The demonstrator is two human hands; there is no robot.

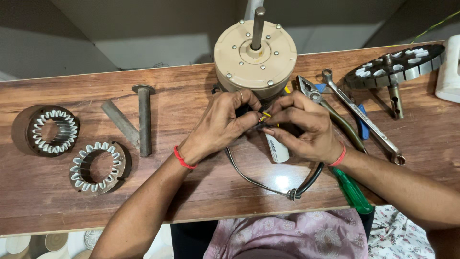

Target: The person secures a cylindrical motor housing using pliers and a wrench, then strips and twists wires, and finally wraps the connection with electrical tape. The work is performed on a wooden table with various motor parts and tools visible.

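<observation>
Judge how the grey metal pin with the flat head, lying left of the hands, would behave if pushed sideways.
The metal pin looks solid and stiff, so probably heavy for its size. Its round shaft would likely roll on the wooden bench, though the wider head should curve that roll.

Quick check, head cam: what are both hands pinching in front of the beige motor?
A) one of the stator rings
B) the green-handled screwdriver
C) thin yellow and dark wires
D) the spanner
C: the left hand and right hand meet fingertip to fingertip on the thin yellow and dark wires just in front of the motor; the spanner, screwdriver and stator rings lie untouched on the table.
</observation>
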